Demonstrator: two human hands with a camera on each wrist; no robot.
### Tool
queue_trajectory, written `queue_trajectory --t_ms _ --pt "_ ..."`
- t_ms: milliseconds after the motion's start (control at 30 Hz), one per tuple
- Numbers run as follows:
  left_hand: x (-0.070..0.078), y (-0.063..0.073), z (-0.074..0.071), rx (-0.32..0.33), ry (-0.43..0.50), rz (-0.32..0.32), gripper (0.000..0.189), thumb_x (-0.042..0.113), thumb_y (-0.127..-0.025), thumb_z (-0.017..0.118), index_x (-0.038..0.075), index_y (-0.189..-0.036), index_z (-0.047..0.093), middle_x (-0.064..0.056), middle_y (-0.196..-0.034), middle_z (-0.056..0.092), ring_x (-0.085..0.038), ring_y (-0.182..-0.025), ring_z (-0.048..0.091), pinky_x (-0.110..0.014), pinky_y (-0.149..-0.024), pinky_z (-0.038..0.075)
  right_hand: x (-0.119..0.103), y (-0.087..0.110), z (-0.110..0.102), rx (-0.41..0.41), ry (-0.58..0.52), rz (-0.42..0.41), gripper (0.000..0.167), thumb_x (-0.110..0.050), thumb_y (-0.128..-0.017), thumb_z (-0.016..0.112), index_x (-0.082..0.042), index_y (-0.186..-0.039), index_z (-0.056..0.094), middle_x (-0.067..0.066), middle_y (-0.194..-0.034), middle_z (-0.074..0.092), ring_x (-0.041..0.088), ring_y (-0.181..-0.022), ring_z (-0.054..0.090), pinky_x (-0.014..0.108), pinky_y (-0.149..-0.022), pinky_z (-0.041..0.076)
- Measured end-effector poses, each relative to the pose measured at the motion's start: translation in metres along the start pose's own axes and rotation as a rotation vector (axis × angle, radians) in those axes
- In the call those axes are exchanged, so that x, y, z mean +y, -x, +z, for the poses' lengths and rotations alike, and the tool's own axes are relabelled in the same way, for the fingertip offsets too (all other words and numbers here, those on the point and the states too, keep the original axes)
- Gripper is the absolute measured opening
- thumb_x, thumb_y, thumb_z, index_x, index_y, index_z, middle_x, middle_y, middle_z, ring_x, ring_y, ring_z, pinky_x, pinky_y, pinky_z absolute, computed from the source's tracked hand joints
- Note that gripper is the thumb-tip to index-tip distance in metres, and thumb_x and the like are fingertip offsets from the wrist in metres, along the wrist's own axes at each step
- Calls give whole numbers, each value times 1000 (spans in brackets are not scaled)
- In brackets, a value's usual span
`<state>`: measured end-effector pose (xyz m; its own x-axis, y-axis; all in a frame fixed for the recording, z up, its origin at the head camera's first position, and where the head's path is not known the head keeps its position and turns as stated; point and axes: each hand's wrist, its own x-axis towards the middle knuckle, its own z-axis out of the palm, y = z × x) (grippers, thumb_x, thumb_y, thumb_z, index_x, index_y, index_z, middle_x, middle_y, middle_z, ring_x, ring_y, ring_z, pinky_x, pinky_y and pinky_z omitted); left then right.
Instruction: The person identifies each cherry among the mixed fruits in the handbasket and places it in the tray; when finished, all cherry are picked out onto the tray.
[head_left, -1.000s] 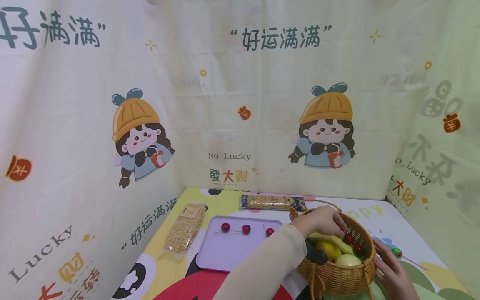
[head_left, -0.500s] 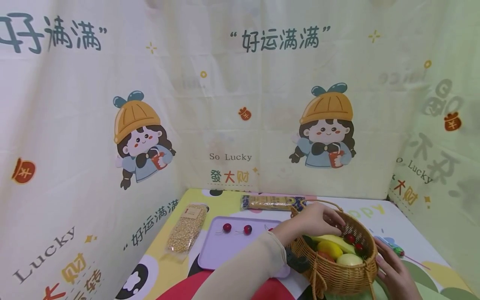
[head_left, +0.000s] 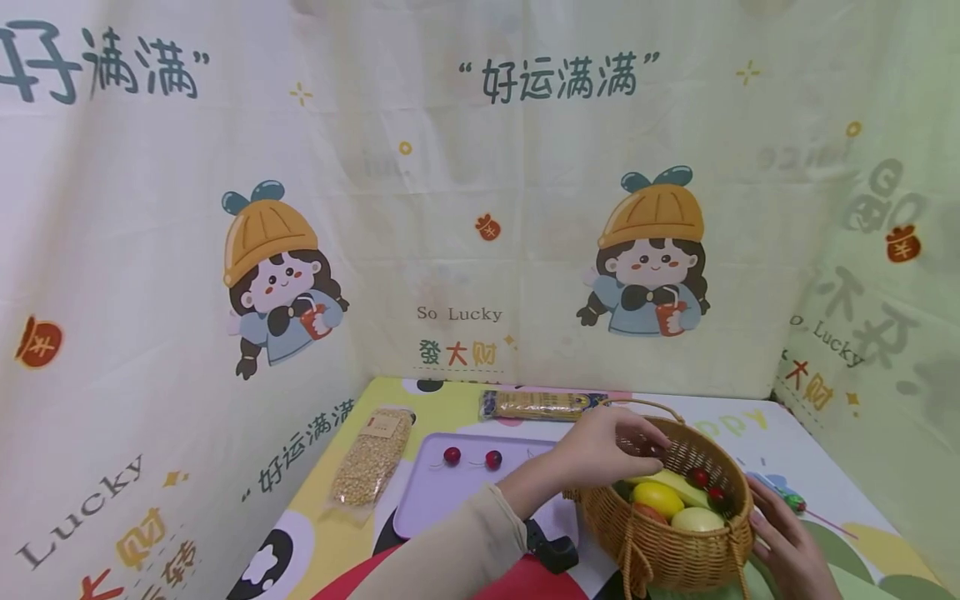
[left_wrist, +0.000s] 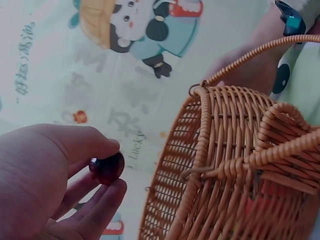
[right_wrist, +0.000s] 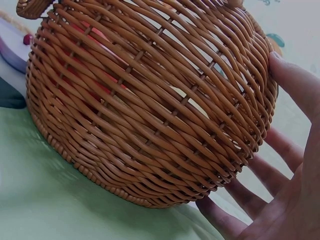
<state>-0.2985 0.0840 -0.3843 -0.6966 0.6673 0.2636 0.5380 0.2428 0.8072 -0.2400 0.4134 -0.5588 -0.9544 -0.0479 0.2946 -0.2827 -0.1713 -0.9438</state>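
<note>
The cherry [left_wrist: 106, 167] is above the basket [head_left: 678, 554], pinched between the left hand's [head_left: 600, 454] thumb and fingers. I'd hold it lightly, clear of the rim [left_wrist: 204, 132] and handle [left_wrist: 270, 46], while the right hand's [head_left: 791, 546] spread fingers, touching the basket, brace it.

In the head view, reads “好运满满” on the pale backdrop [head_left: 547, 250] at one o'clock and eight; says “So Lucky” near the centre, “發大财” at six, “Lucky” at eight; shows “ppy” on the tablecloth [head_left: 825, 462] at four; is lettered too small to read on the grain packet [head_left: 369, 462] at seven and long packet [head_left: 536, 406] at five
</note>
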Motion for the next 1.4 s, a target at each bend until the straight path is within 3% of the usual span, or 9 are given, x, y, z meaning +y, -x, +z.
queue_trajectory --t_ms 200,433,600,733,900,1067,1400 --pt "-8 33 -23 100 92 15 22 17 -99 86 18 -120 85 13 -116 78 3 -104 72 -19 -89 63 -3 -3 3 -6 17 -13 54 -5 -119 39 -45 -149 58 -34 -139 64 -13 -121 64 24 -85 64" --pt "-38 69 -44 222 156 -8 24 13 -97 86 14 -121 84 2 -121 78 -5 -108 75 -25 -94 65 -5 -6 7 -19 8 -24 55 -4 -118 39 -44 -150 57 -34 -140 63 -12 -121 64 23 -86 63" --pt "-67 97 -46 273 153 -63 23 11 -95 88 15 -118 85 -4 -119 81 -8 -105 77 -23 -93 65 -3 -6 7 -49 -9 -52 57 -1 -118 37 -42 -153 57 -34 -142 63 -12 -123 64 23 -86 63" --pt "-89 114 -38 296 161 -86 23 8 -94 88 12 -116 85 -7 -116 81 -9 -104 78 -23 -91 65 -2 -4 7 -32 4 -35 56 -3 -118 37 -44 -151 56 -34 -141 64 -13 -122 63 22 -86 63" --pt "-112 126 -21 298 183 -112 25 5 -92 89 5 -116 84 -7 -115 80 -9 -103 79 -24 -92 65 -2 -1 5 14 34 10 51 -7 -119 41 -47 -146 57 -36 -136 63 -15 -119 63 23 -84 63" --pt "-128 129 -9 294 198 -137 24 3 -91 88 5 -114 84 -5 -113 79 -9 -103 79 -24 -93 65 -2 0 4 41 41 44 48 -10 -119 43 -49 -143 57 -38 -134 63 -16 -116 62 24 -83 64" --pt "-140 131 1 267 167 -172 24 -1 -87 88 6 -110 85 -7 -109 80 -17 -99 79 -28 -91 66 -3 -1 4 11 23 5 51 -7 -119 41 -47 -145 58 -36 -136 64 -15 -119 63 23 -84 63"
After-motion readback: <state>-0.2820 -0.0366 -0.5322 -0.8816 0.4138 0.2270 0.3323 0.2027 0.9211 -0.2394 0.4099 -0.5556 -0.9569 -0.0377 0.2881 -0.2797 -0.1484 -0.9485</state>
